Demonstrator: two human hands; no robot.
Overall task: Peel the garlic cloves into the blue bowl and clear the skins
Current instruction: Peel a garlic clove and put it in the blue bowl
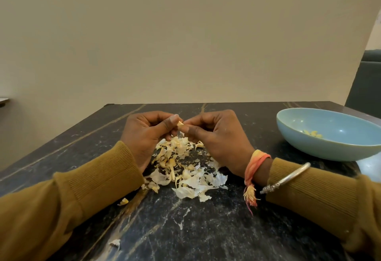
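Nearest, papery skins (181,170) lie heaped on the dark table (206,229) between the wrists. Just above the heap, the left hand (144,135) and right hand (216,137) pinch one small clove (180,124) between curled fingertips. Farther right sits the bowl (329,147), holding a few peeled cloves (312,133).

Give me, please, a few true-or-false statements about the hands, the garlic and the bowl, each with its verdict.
1. Both the left hand and the right hand pinch one garlic clove between them. True.
2. The blue bowl is empty. False: a few peeled cloves lie in it.
3. The skins lie heaped on the table under the hands. True.
4. The blue bowl stands on the person's left. False: it stands on their right.
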